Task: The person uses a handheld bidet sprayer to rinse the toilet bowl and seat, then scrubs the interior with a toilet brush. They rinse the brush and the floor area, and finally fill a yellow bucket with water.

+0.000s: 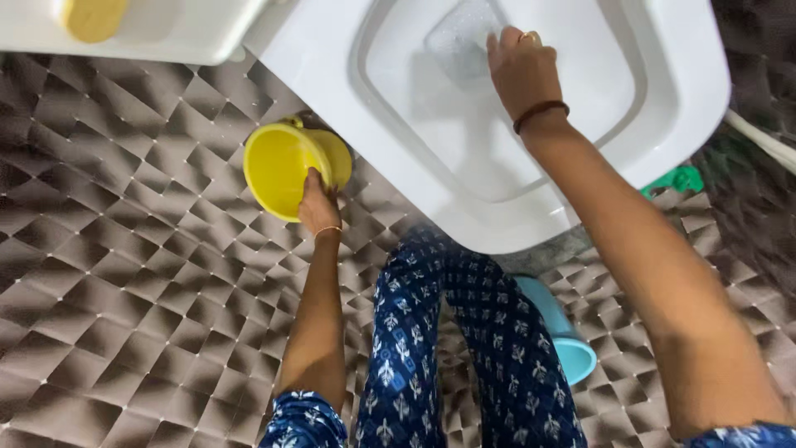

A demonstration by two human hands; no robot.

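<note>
The white toilet bowl [663,108] is the landmark here, seen from above at the top of the view. The right hand [521,70] reaches down inside the bowl, with the fingers bent and pressed against the inner wall near a foamy wet patch [464,37]; whether it grips something there I cannot tell, because the hand itself hides the palm side. On this hand there is a ring, and a dark band goes around the wrist. The left hand [318,206] is outside the bowl, at its left side and low near the floor, and it is closed on the rim of a yellow plastic mug [282,170], which is tilted so that its open mouth faces the camera. The mug is just beside the base of the bowl. In front of the bowl, close to the person's leg in blue patterned trousers [464,348], a light blue container [564,332] lies on the brown tiled floor [124,274]. At the right side of the bowl a small green object [676,179] shows, partly hidden.
</note>
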